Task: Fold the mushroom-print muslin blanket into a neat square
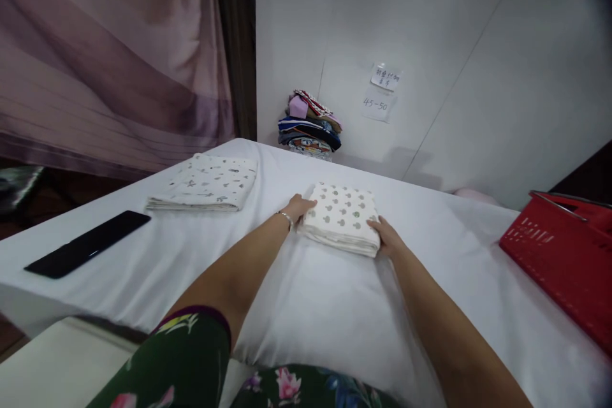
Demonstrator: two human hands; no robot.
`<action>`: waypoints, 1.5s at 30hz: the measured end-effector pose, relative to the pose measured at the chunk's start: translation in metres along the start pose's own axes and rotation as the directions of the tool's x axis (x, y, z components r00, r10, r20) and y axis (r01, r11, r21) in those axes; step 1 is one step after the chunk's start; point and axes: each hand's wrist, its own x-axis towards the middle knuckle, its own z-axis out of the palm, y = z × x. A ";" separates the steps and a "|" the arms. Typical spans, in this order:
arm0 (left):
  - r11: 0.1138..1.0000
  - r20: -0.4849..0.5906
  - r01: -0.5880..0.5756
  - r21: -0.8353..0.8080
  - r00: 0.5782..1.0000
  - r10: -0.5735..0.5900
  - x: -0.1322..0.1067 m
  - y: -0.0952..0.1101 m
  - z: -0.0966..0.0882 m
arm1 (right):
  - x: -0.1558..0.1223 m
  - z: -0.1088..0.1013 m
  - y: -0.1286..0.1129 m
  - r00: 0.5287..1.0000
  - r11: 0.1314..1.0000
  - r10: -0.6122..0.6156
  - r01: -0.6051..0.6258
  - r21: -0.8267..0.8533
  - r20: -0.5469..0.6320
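Observation:
A folded white cloth with small green prints [342, 217] lies in the middle of a table covered by a white sheet [325, 306]. My left hand [299, 207] rests against the cloth's left edge, fingers laid over its corner. My right hand [386, 237] grips the cloth's near right corner, thumb on top. A bracelet sits on my left wrist. A second folded patterned cloth [205, 182] lies further left, apart from both hands.
A long black flat object [88, 243] lies near the table's left edge. A red plastic basket [564, 255] stands at the right. A stack of folded colourful clothes [310, 124] sits at the back against the white wall, below paper notes [381, 92]. A purple curtain hangs left.

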 end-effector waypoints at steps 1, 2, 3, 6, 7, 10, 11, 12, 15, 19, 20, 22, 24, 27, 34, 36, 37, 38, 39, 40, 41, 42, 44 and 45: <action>1.000 -0.008 0.015 0.008 1.000 -0.015 0.000 -0.007 -0.001 | 0.002 0.002 0.006 0.998 0.999 0.054 -0.054 -0.007 -0.034; 1.000 -0.014 0.016 0.015 1.000 -0.016 -0.001 -0.014 -0.002 | 0.003 0.002 0.011 0.995 0.997 0.078 -0.079 -0.011 -0.056; 1.000 -0.017 0.005 0.021 1.000 -0.005 -0.003 -0.020 -0.002 | 0.002 0.000 0.015 0.995 0.997 0.077 -0.078 -0.014 -0.062; 0.997 0.001 -0.061 0.042 0.998 0.061 -0.010 -0.031 0.000 | -0.004 -0.007 0.023 0.997 0.997 0.066 -0.067 -0.030 -0.037; 0.995 0.013 -0.082 0.048 0.997 0.082 -0.012 -0.033 0.001 | -0.008 -0.010 0.024 0.997 0.996 0.074 -0.074 -0.039 -0.023; 0.990 0.051 -0.134 0.052 0.990 0.132 -0.015 -0.037 0.002 | -0.016 -0.015 0.026 0.995 0.993 0.101 -0.100 -0.070 0.008; 0.987 0.059 -0.150 0.048 0.987 0.147 -0.016 -0.039 0.003 | -0.018 -0.016 0.027 0.994 0.991 0.105 -0.103 -0.082 0.014; 0.985 0.062 -0.167 0.041 0.985 0.164 -0.016 -0.040 0.002 | -0.019 -0.017 0.027 0.994 0.990 0.106 -0.104 -0.096 0.020; 0.975 0.041 -0.222 0.026 0.974 0.221 -0.014 -0.046 0.003 | -0.021 -0.021 0.028 0.995 0.982 0.089 -0.080 -0.168 0.046; 0.952 0.029 -0.288 0.108 0.958 0.286 -0.014 -0.051 0.003 | -0.022 -0.027 0.026 0.987 0.894 -0.142 0.097 -0.438 -0.071; 0.938 0.029 -0.313 0.151 0.950 0.312 -0.015 -0.052 0.003 | -0.023 -0.027 0.025 0.962 0.839 -0.254 0.170 -0.517 -0.096; 0.880 0.011 -0.392 0.268 0.915 0.404 -0.019 -0.053 0.003 | -0.027 -0.024 0.022 0.884 0.711 -0.463 0.329 -0.621 -0.062; 0.778 -0.015 -0.481 0.404 0.847 0.532 -0.026 -0.051 0.004 | -0.033 -0.019 0.020 0.806 0.598 -0.590 0.477 -0.644 0.050; 0.600 0.061 -0.606 0.523 0.728 0.682 -0.038 -0.046 0.010 | -0.039 -0.008 0.021 0.741 0.441 -0.625 0.597 -0.670 0.248; 0.417 0.461 -0.780 0.467 0.617 0.638 -0.055 -0.041 0.027 | -0.042 0.001 0.021 0.694 0.122 -0.535 0.627 -0.769 0.481; 0.389 0.483 -0.784 0.483 0.610 0.628 -0.055 -0.042 0.028 | -0.043 0.001 0.020 0.696 0.072 -0.519 0.614 -0.786 0.496; 0.362 0.489 -0.789 0.496 0.598 0.635 -0.054 -0.042 0.028 | -0.043 0.001 0.020 0.698 0.053 -0.511 0.609 -0.792 0.502; 0.332 0.492 -0.796 0.507 0.583 0.647 -0.054 -0.043 0.028 | -0.044 0.002 0.020 0.699 0.036 -0.505 0.604 -0.796 0.507; 0.303 0.495 -0.802 0.514 0.566 0.659 -0.053 -0.044 0.029 | -0.044 0.002 0.020 0.698 0.022 -0.503 0.599 -0.800 0.509; 0.281 0.497 -0.807 0.519 0.552 0.670 -0.052 -0.044 0.029 | -0.043 0.003 0.021 0.696 0.009 -0.507 0.594 -0.804 0.509; 0.267 0.497 -0.810 0.522 0.543 0.677 -0.052 -0.045 0.029 | -0.043 0.003 0.022 0.693 -0.004 -0.514 0.588 -0.809 0.506; 0.261 0.494 -0.810 0.524 0.539 0.682 -0.051 -0.046 0.030 | -0.043 0.004 0.023 0.688 -0.018 -0.522 0.581 -0.814 0.503; 0.263 0.485 -0.807 0.529 0.542 0.687 -0.051 -0.047 0.031 | -0.042 0.005 0.025 0.682 -0.039 -0.537 0.568 -0.822 0.496; 0.267 0.479 -0.805 0.530 0.544 0.689 -0.051 -0.047 0.032 | -0.042 0.006 0.026 0.678 -0.043 -0.543 0.566 -0.823 0.495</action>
